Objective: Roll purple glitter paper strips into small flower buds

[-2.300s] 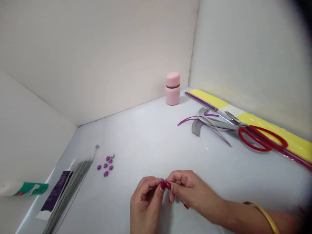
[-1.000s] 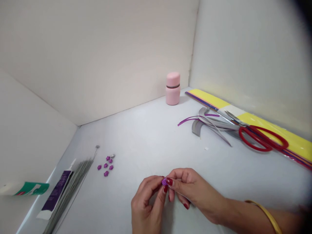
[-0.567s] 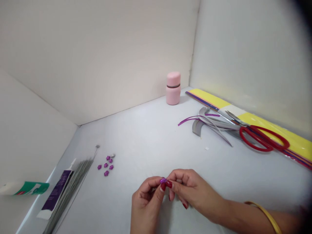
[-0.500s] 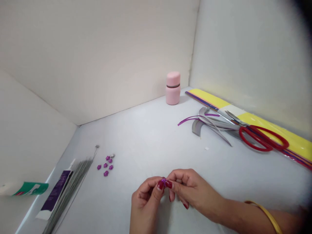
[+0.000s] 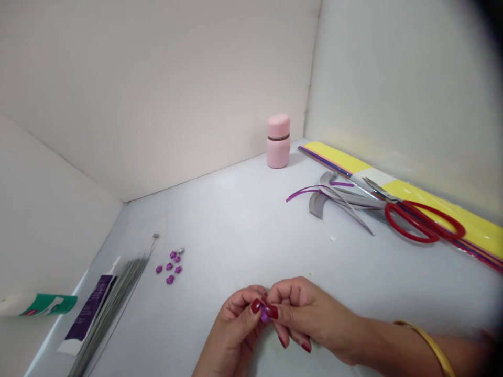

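Near the front of the table, my left hand [image 5: 240, 324] and my right hand [image 5: 306, 314] meet, thumbs and fingertips pinched around one small purple paper star [image 5: 264, 315]. Its upper part is covered by the fingers; the purple lower part shows beneath the thumbnails. To the left lie several purple folded stars [image 5: 170, 266], with a small silver-grey one [image 5: 181, 251] at their upper edge. Purple and grey paper strips [image 5: 334, 193] lie in a loose heap at the right, away from both hands.
Red-handled scissors [image 5: 424, 222] rest on a yellow pack of paper strips [image 5: 444, 201] along the right wall. A pink bottle [image 5: 279, 141] stands at the back. Grey wires [image 5: 113, 309], a purple-and-white tube [image 5: 90, 309] and a green-and-white tube [image 5: 51, 305] lie at the left.
Both hands have shifted slightly, the thumbs moving a little toward me. More of the purple star shows below the thumbs now. The things on the table stay in place.
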{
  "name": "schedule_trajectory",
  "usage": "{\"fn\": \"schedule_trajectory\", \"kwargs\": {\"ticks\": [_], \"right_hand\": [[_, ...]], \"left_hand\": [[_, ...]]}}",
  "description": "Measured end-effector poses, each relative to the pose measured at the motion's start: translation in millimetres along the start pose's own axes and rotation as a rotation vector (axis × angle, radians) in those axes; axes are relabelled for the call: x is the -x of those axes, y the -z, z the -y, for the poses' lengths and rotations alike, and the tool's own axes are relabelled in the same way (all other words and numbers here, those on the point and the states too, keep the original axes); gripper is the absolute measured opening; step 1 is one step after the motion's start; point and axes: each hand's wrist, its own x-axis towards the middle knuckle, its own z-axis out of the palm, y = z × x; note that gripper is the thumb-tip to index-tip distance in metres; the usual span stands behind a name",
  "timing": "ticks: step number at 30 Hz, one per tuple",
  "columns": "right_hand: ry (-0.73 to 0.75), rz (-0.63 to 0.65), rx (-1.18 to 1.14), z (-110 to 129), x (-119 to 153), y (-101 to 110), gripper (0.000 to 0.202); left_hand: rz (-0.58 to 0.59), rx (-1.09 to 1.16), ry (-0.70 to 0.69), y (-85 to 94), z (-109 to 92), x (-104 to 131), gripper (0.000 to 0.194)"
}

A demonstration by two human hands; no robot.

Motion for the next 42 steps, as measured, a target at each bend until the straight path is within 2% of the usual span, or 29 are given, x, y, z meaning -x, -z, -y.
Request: {"fn": "schedule_trajectory", "kwargs": {"ticks": [5, 7, 10, 12, 14, 15, 19, 22, 27, 30, 32, 37, 40, 42], "right_hand": [[0.010, -0.004, 0.033, 0, 1, 0, 0.032], [0.020, -0.047, 0.035, 1, 1, 0, 0.032], [0.041, -0.113, 0.027, 3, 0, 1, 0.031], [0.052, -0.130, 0.032, 3, 0, 1, 0.031], [0.052, -0.138, 0.048, 2, 0, 1, 0.031], [0.050, -0.146, 0.061, 1, 0, 1, 0.031], [0.055, -0.184, 0.133, -3, -1, 1, 0.030], [0.058, -0.194, 0.167, -4, -2, 1, 0.028], [0.057, -0.184, 0.192, -3, 0, 0, 0.024], [0.074, -0.173, 0.172, -3, 0, -1, 0.026], [0.092, -0.171, 0.148, -2, 0, -1, 0.029], [0.121, -0.174, 0.070, 0, -2, 0, 0.029], [0.097, -0.181, 0.063, 0, -3, 1, 0.029], [0.088, -0.165, 0.069, 0, -2, 2, 0.029]], "left_hand": [[0.055, -0.014, -0.024, -3.1, 1, 0, 0.011], [0.037, -0.048, -0.047, -5.6, 2, 0, 0.015], [-0.073, -0.179, -0.130, -8.2, 3, 0, 0.025], [-0.179, -0.365, -0.247, -8.9, 3, 1, 0.019], [-0.243, -0.565, -0.370, -9.1, 2, 3, 0.012], [-0.264, -0.631, -0.411, -9.1, 2, 4, 0.014], [-0.346, -0.717, -0.440, -9.4, 2, 6, 0.018], [-0.390, -0.822, -0.499, -10.0, 3, 8, 0.014], [-0.415, -1.038, -0.731, -9.7, 9, 9, 0.007], [-0.395, -1.170, -0.938, -8.2, 12, 9, 0.015], [-0.368, -1.224, -1.005, -7.2, 14, 8, 0.022], [-0.283, -1.181, -0.975, -7.1, 15, 7, 0.028], [-0.251, -1.045, -0.818, -7.7, 11, 7, 0.021], [-0.278, -0.899, -0.681, -8.0, 8, 6, 0.014]]}}
